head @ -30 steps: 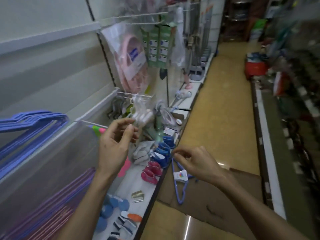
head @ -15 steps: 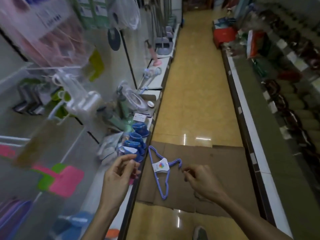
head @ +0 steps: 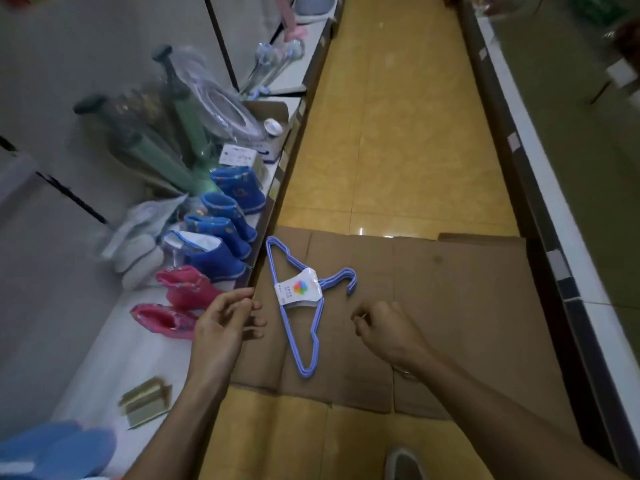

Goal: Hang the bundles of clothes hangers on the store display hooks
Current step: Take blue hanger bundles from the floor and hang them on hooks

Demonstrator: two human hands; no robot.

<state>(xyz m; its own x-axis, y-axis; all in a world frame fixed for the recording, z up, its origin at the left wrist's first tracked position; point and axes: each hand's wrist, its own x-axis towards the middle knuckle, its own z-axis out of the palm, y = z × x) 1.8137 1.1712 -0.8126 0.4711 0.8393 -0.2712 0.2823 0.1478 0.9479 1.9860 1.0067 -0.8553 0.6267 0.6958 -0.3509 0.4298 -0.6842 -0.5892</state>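
Both empty: left hand loosely open, right hand curled, flanking blue hanger bundle flat on cardboard between, untouched.

This is a shop aisle. To the left of the left hand, a low white shelf carries rows of goods: small blue boots, pink boots and wrapped green items. Ahead of both hands a yellow tiled floor runs between long shelving units, with flattened cardboard under the right hand.
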